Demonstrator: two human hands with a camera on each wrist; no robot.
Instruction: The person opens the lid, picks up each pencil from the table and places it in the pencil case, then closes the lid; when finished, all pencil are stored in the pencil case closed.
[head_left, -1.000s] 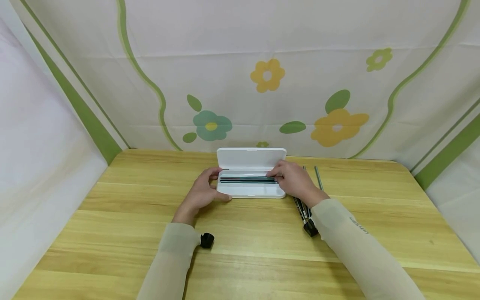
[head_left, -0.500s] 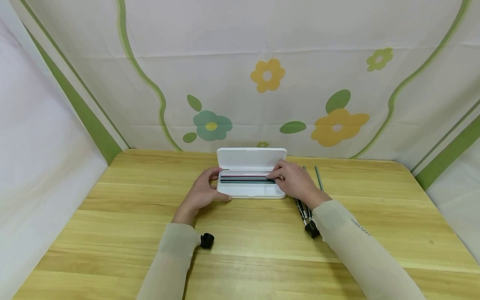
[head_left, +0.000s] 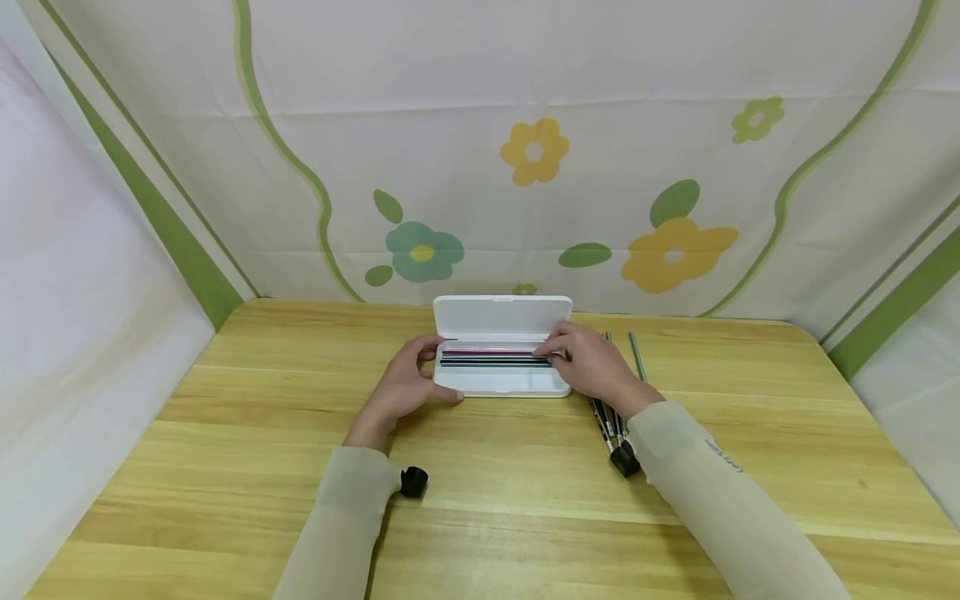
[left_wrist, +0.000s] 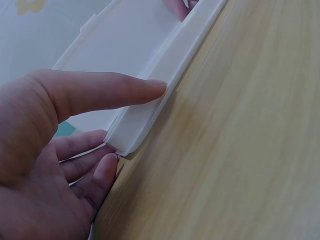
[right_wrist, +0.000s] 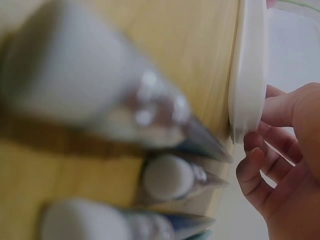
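Note:
An open white pencil case (head_left: 501, 392) lies near the table's far edge, its lid (head_left: 502, 317) raised. Inside, several pencils (head_left: 487, 362), dark, green and one reddish, lie lengthwise side by side. My left hand (head_left: 405, 383) holds the left end of the case; its thumb presses the front wall in the left wrist view, fingers behind the end. At the right end my right hand (head_left: 588, 358) reaches in, thumb and forefinger pinching at the pencil ends. In the right wrist view its other fingers curl by the case's end wall; the pinched pencil itself is hidden there.
Just right of the case, partly under the right forearm, lie several loose pencils (head_left: 602, 417) with white erasers (right_wrist: 167, 177). Another green pencil (head_left: 637, 357) lies beside them. A flower-patterned cloth (head_left: 480, 167) hangs behind the wooden table (head_left: 480, 517).
The pencils in the case have shifted slightly, and a reddish one now shows along the back. The right hand has shifted very little; the left hand stays on the case.

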